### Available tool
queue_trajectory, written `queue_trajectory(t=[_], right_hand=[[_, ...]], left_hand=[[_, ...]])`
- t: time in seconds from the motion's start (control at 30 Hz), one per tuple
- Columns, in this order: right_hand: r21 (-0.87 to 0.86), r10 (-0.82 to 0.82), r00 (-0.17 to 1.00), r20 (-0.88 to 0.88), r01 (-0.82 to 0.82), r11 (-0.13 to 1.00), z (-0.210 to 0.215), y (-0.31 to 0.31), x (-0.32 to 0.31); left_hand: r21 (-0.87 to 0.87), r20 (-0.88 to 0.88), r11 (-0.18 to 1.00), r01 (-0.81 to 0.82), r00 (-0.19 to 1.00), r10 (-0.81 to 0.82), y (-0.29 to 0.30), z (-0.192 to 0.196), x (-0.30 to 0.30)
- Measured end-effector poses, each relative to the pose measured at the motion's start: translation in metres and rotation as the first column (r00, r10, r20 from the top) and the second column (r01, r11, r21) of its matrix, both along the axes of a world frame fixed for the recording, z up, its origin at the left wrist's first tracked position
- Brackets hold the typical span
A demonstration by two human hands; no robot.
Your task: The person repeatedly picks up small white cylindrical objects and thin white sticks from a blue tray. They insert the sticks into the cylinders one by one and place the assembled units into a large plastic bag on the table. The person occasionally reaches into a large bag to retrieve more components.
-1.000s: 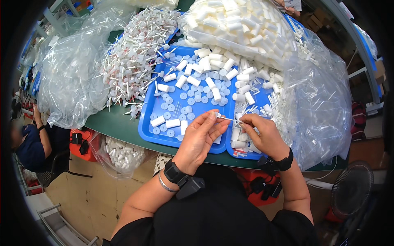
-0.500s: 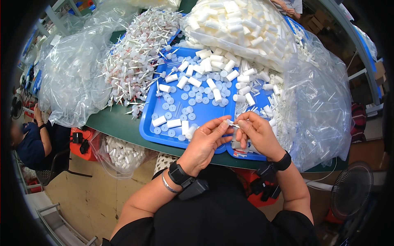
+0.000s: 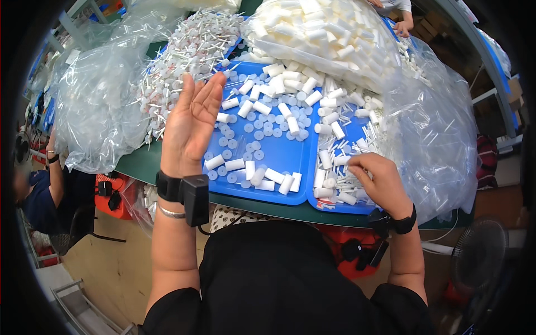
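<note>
The left hand (image 3: 192, 125), fingers loosely extended and holding nothing, is near the heap of white plastic stems with translucent discs (image 3: 204, 39), far left. The right hand (image 3: 379, 177) curls over the right blue plastic tray (image 3: 352, 129), beside white cylinders (image 3: 323, 129) and thin white rods (image 3: 371, 135); whether its fingertips pinch anything, I cannot tell. Single pieces would separate best with a light fingertip pinch.

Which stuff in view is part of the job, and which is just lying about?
Apparently part of the job:
short white cylinders
translucent round discs
thin white rods, near the right hand
blue plastic trays
heap of stemmed translucent discs

Seemingly just lying about:
round black fan
brown cardboard box
dark-red striped bundle
</note>
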State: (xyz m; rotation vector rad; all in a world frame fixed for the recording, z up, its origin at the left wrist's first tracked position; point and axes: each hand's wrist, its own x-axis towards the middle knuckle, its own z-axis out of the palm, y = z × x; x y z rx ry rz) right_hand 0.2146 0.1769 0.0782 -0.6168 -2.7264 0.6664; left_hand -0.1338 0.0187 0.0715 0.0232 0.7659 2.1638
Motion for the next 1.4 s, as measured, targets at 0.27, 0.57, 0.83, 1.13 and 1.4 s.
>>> queue_trajectory(t=[0.27,0.57,0.83,1.13,1.4], right_hand=[[0.317,0.14,0.954,0.264,-0.223,0.922,-0.028,-0.01,0.003],[0.402,0.254,0.926,0.278,-0.353,0.845,-0.045,0.009,-0.007],[0.268,0.38,0.904,0.197,-0.422,0.866,-0.05,0.022,-0.009],[0.172,0.324,0.933,0.158,-0.349,0.921,-0.035,0.037,-0.006],[-0.234,0.016,1.0,0.0,-0.015,0.972,-0.021,0.011,0.001]], left_hand=[[-0.64,-0.745,0.76,0.114,0.15,-0.65,-0.001,-0.055,0.09],[-0.604,-0.738,0.789,-0.111,-0.296,-0.606,0.001,-0.067,0.11],[-0.565,-0.79,0.824,-0.03,-0.269,-0.551,0.001,-0.068,0.122],[-0.516,-0.767,0.82,-0.248,-0.291,-0.571,-0.004,-0.073,0.1],[-0.426,-0.802,0.802,-0.419,-0.236,-0.549,0.002,-0.077,0.064]])
